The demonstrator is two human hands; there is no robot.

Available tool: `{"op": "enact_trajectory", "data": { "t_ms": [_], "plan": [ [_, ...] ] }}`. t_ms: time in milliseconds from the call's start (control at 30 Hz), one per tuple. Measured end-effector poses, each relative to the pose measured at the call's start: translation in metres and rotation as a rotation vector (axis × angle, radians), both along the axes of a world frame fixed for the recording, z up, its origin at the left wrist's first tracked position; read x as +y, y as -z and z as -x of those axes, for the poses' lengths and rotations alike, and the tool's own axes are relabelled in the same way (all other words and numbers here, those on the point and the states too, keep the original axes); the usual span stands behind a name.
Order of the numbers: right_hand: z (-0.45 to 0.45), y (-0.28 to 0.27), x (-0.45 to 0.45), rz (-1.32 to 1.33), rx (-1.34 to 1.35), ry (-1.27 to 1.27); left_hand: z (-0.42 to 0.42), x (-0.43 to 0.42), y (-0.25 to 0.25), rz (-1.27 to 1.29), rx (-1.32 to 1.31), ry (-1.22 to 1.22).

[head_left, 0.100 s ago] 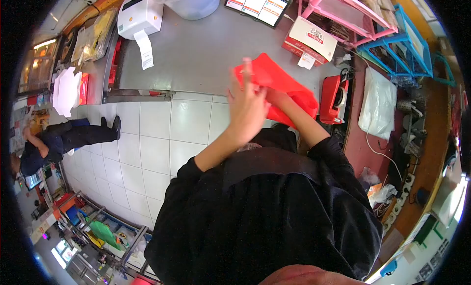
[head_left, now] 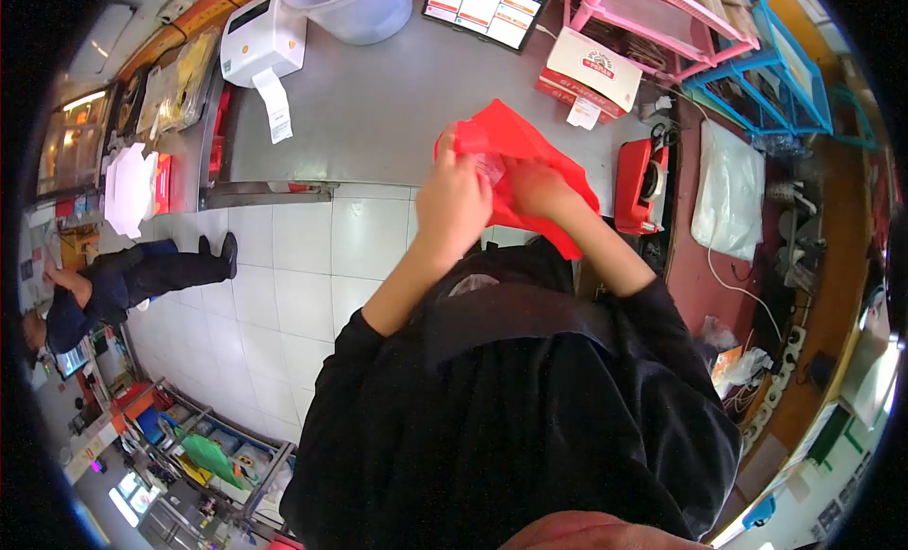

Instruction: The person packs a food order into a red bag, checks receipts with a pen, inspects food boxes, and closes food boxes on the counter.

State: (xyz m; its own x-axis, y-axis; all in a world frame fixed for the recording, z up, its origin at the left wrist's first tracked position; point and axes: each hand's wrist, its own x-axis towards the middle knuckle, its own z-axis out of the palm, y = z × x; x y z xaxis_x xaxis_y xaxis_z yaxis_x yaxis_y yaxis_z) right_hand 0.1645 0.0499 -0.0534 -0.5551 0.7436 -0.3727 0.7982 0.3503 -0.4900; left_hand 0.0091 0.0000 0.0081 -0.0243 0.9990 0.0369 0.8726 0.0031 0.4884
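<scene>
A red bag (head_left: 518,134) of soft, cloth-like material is held in front of my chest, at the near edge of the grey counter. My left hand (head_left: 454,208) is closed on the bag's left edge, fingers bent over the material. My right hand (head_left: 541,189) reaches into the bag's opening from the right; red material surrounds it and its fingertips are hidden. Between the two hands a small pale, see-through patch shows at the opening, too unclear to name.
On the grey counter (head_left: 369,105) stand a label printer (head_left: 265,39), a plastic tub (head_left: 364,11), a tablet (head_left: 487,11) and food boxes (head_left: 591,72). A red tape dispenser (head_left: 641,186) is at the right, near pink and blue racks (head_left: 771,87). Another person (head_left: 142,276) stands at far left.
My left hand has gone from spread, blurred fingers to a closed grip on the bag's left edge. The bag has shifted slightly left. My right hand stays at the opening.
</scene>
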Motion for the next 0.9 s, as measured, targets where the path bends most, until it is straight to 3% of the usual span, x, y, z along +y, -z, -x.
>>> {"op": "enact_trajectory", "data": {
  "t_ms": [67, 167, 300, 367, 400, 467, 500, 533, 567, 600, 667, 767, 800, 867, 900],
  "plan": [
    [-0.019, -0.069, -0.01, -0.192, -0.219, -0.001, 0.008, 0.015, -0.011, 0.075, -0.059, -0.045],
    [-0.058, -0.085, -0.002, -0.944, 0.144, 0.075, 0.021, 0.032, -0.017, -0.024, 0.011, 0.026],
    [-0.079, -0.038, 0.007, -0.493, 0.3, 0.361, 0.04, 0.052, -0.032, 0.044, -0.101, 0.292],
    [-0.095, -0.041, 0.015, -0.216, 0.259, 0.496, 0.047, 0.072, -0.043, 0.055, -0.126, 0.427],
    [-0.101, -0.048, 0.021, -0.362, 0.428, 0.539, 0.047, 0.081, -0.053, 0.033, -0.118, 0.5],
    [-0.119, -0.092, 0.028, -0.528, 0.462, 0.467, 0.038, 0.1, -0.06, 0.014, -0.091, 0.586],
    [-0.127, -0.097, 0.036, -0.417, 0.253, 0.559, 0.028, 0.108, -0.068, -0.038, -0.05, 0.681],
    [-0.148, -0.09, 0.038, -0.521, 0.235, 0.504, -0.001, 0.128, -0.08, 0.117, -0.194, 0.775],
    [-0.148, -0.101, 0.035, -0.385, 0.3, 0.56, -0.009, 0.137, -0.082, 0.12, -0.076, 0.813],
    [-0.153, -0.118, 0.028, -0.212, 0.356, 0.456, -0.016, 0.141, -0.087, 0.113, 0.038, 0.812],
    [-0.167, -0.09, 0.025, -0.116, 0.574, 0.427, -0.044, 0.155, -0.087, 0.244, 0.096, 0.828],
    [-0.254, -0.128, 0.004, -0.138, 0.757, 0.468, -0.07, 0.161, -0.093, 0.245, 0.126, 0.813],
    [-0.301, -0.126, 0.007, -0.407, 0.68, 0.502, -0.067, 0.164, -0.086, 0.184, 0.093, 0.849],
    [-0.408, -0.126, 0.005, -0.392, 0.588, 0.991, -0.068, 0.163, -0.083, 0.175, 0.093, 0.825],
    [-0.479, -0.103, 0.006, -0.651, 0.384, 1.109, -0.073, 0.159, -0.088, 0.226, 0.119, 0.764]
  ]
}}
